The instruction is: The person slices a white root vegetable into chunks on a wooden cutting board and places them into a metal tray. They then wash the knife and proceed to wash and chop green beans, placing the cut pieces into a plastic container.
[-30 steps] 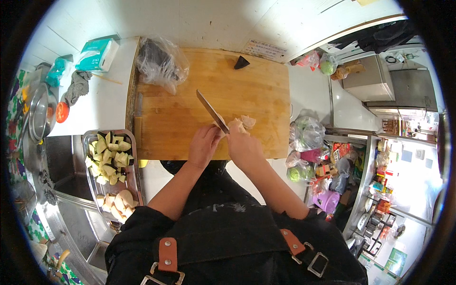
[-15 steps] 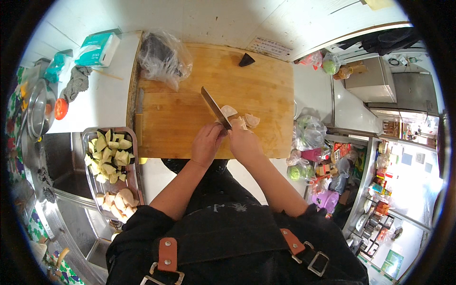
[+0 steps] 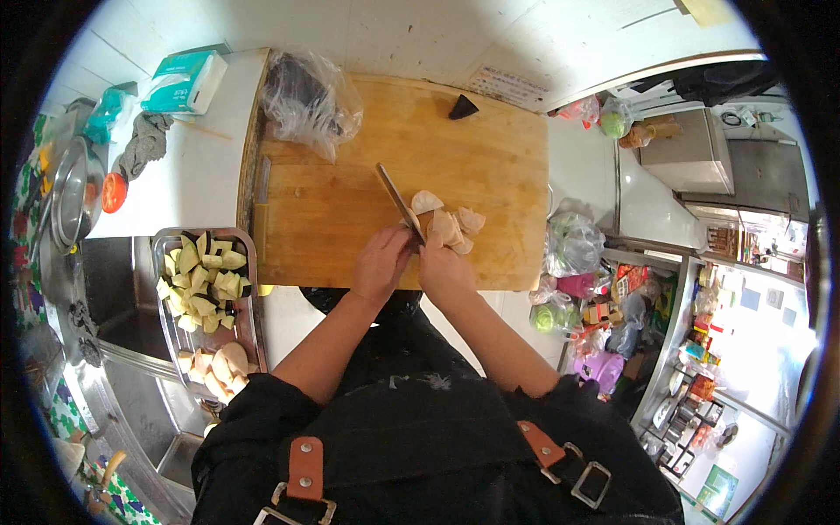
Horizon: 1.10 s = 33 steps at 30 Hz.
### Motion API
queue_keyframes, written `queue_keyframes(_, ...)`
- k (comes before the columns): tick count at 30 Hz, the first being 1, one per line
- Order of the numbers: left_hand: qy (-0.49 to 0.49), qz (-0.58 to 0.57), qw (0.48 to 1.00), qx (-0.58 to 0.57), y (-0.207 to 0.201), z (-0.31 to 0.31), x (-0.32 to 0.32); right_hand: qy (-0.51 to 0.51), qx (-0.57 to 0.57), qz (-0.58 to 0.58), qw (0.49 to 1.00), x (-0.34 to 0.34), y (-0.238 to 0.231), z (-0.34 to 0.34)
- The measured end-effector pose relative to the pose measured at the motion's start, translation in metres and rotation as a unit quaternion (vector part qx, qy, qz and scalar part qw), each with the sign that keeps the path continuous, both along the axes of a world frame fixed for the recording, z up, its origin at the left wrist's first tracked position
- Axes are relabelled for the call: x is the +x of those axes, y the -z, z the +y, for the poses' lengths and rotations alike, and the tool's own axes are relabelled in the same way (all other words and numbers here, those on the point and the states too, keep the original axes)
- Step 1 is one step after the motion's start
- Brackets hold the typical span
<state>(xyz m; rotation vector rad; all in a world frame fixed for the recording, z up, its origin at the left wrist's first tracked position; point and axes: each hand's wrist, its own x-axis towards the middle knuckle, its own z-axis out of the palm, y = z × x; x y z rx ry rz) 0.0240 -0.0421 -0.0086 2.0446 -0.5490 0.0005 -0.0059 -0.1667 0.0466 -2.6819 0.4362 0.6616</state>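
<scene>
My right hand [image 3: 447, 273] is closed round the handle of a kitchen knife [image 3: 398, 197], its blade pointing away and a little left on the wooden cutting board [image 3: 332, 219]. Left of the blade, my left hand [image 3: 381, 267] has its fingers curled against a pale piece that looks like potato, mostly hidden by fingers and blade. Several cut potato pieces [image 3: 447, 226] lie just right of the knife. On the left, a metal tray [image 3: 251, 306] holds eggplant chunks [image 3: 203, 280] with dark skin, and pale potato chunks [image 3: 223, 367] at its near end.
A plastic bag [image 3: 315, 101] with dark contents sits at the board's far left corner; a small dark wedge [image 3: 464, 107] lies at the far edge. Left are a tomato half [image 3: 114, 192], a grey cloth [image 3: 145, 144] and a tissue pack [image 3: 184, 83]. Bagged goods [image 3: 573, 245] fill shelves on the right.
Another cut piece lies right of the blade, and the pieces there spread wider. The knife blade stands more upright. Both hands stay close together at the same spot on the board.
</scene>
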Motion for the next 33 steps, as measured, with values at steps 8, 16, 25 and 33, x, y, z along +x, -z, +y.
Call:
queue_keyframes(8,-0.009,0.021,0.998,-0.052,0.004,0.001,-0.003,-0.029,0.012,-0.007,0.999,0.010,-0.052,0.002)
queue_keyframes(16,-0.006,0.010,1.000,-0.005,0.009,0.006,-0.003,-0.027,0.006,0.005,1.000,0.000,-0.037,0.007)
queue_keyframes(25,-0.005,0.011,1.000,0.020,0.000,0.006,-0.002,-0.041,0.015,-0.040,0.998,0.005,-0.018,-0.001)
queue_keyframes(33,-0.039,0.009,0.999,0.004,0.010,0.012,-0.009,-0.057,0.010,-0.006,0.998,0.006,-0.048,0.012)
